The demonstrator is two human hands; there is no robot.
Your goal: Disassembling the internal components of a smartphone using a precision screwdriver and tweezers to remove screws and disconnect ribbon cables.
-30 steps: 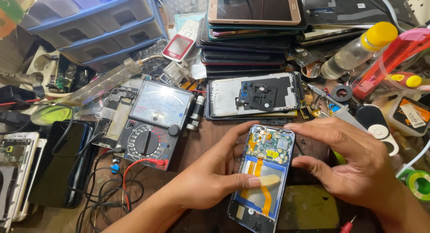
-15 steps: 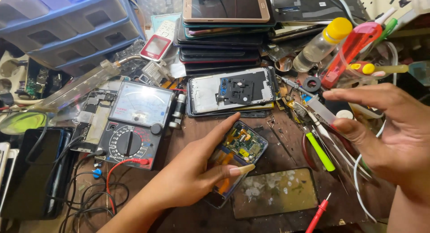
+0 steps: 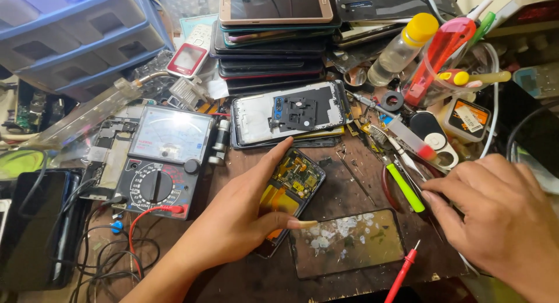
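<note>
My left hand (image 3: 236,218) grips an opened phone (image 3: 294,189) with its circuit board and orange flex cable showing, resting it on the brown workbench. My right hand (image 3: 503,218) hovers at the right, fingers loosely curled and holding nothing, its fingertips close to a tool with a green handle (image 3: 406,187) and a pair of tweezers. A cracked phone back panel (image 3: 346,242) lies flat between the two hands. A red probe tip (image 3: 402,274) lies just below it.
An analog multimeter (image 3: 160,163) with a red lead sits at the left. Behind are a stack of phones (image 3: 271,43), a phone frame (image 3: 288,113), blue drawers (image 3: 75,35), a bottle with a yellow cap (image 3: 404,46) and several tools. Cables and a dark phone (image 3: 32,227) crowd the left edge.
My right hand let go of the opened phone and moved away to the right, toward the tools. My left hand kept the phone and tilted it on the bench.
</note>
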